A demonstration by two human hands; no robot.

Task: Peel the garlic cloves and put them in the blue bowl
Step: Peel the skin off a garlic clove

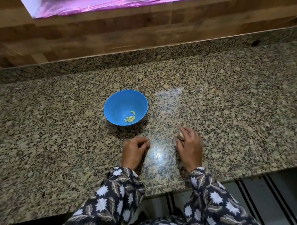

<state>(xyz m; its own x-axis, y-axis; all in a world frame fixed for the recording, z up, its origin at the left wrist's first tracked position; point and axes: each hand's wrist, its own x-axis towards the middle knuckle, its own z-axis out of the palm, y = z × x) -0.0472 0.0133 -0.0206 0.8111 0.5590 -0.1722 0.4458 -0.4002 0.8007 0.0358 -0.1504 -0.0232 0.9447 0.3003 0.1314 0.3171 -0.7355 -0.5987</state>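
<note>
We take the blue bowl [120,101] as our mark: it stands upright on the speckled granite counter [233,100], and at its bottom, toward the near right side, lie a few pale yellow-green peeled cloves [130,119]. Nearer to us than the bowl and slightly to its right, our left hand [134,150] rests on the counter with its fingers curled in, thumb and fingertips pinching a small pale clove [147,143]; the clove is blurred, so we cannot tell whether its skin is on. Further right of the bowl, apart from it, our right hand [190,145] lies over a pale brown garlic lump [180,135] on the stone, the thumb and bent fingers closing round it while the forefinger reaches out past it. Both hands sit near the bowl without touching it. Dark leaf-printed sleeves [214,196] cover both wrists. Beyond the bowl, the counter meets a wooden wall [97,33], with a shiny pink strip [99,3] above.
</note>
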